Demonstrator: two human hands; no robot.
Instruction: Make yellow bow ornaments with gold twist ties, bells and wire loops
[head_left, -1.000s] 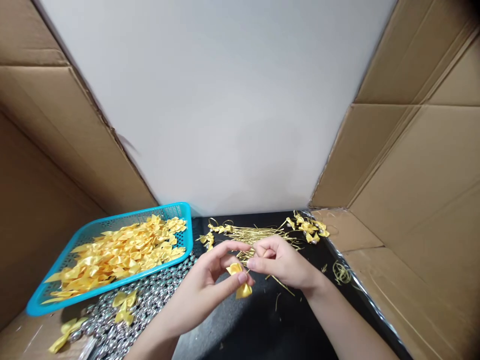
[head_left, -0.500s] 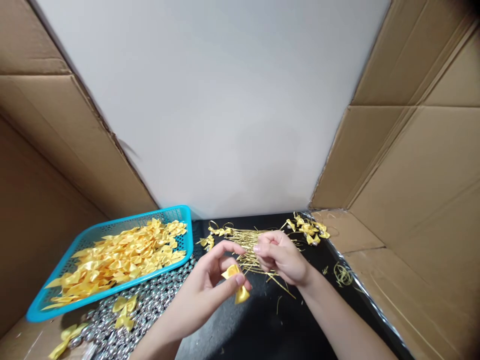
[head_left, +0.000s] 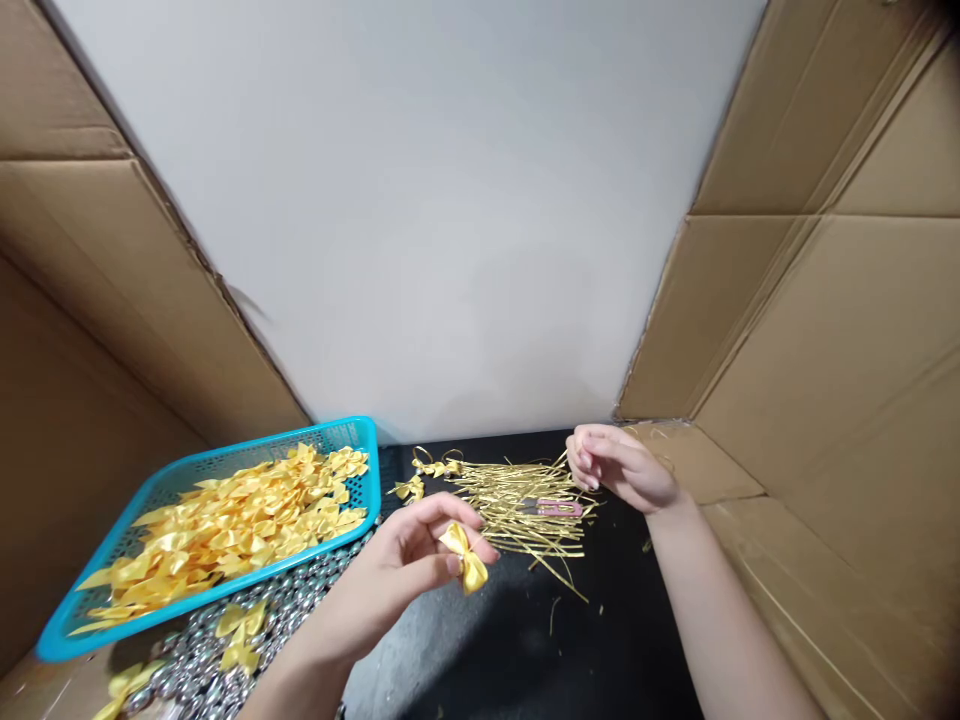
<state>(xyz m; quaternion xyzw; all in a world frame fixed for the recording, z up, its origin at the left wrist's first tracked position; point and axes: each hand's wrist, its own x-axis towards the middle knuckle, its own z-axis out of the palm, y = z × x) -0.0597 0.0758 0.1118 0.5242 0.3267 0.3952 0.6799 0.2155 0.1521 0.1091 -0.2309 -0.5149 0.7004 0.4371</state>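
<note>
Between the thumb and fingers of my left hand is a yellow satin bow, held above the dark table. My right hand is raised to the right of the gold ties, its fingers curled together; anything in them is hidden or too fine to see. Below and between the hands, a loose bundle of thin gold ties lies on the dark surface. Pink-handled thread snips rest on top of that bundle. A few small bows with gold loops lie at its left end.
At the left, a blue plastic basket holds a heap of yellow bows. Silver beads spread in front of it, with a few bows on top. Cardboard walls and a pale back panel enclose the table.
My right hand has moved right, away from my left hand, uncovering the snips and now blocking the bows at the right. My left hand keeps the bow, which has turned slightly.
</note>
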